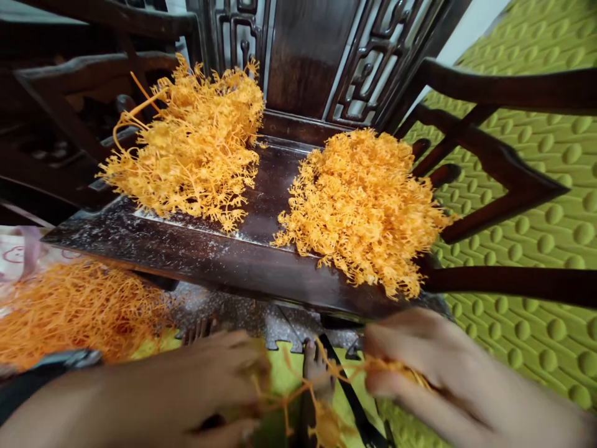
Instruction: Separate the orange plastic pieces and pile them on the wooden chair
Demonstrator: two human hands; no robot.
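Note:
My right hand point(420, 364) is closed around thin orange branched plastic strands point(342, 373), which stick out between its fingers toward the left. My left hand point(219, 379), smeared by motion, has its fingers curled at the other end of these strands. An orange cluster point(326, 423) dangles below, between both hands. Beyond them, on the dark wooden chair seat point(275, 186), lie two heaps of frilly yellow-orange plastic pieces: a left heap point(191, 149) with a few long stems poking out, and a right heap point(364, 211).
A loose mound of thin orange strands point(84, 311) lies at the lower left, beside a printed cloth point(13, 252). Dark armrests point(504, 174) flank the seat, with a carved backrest point(312, 56) behind. Green textured matting point(555, 249) spreads at right. Bare feet point(317, 370) show below.

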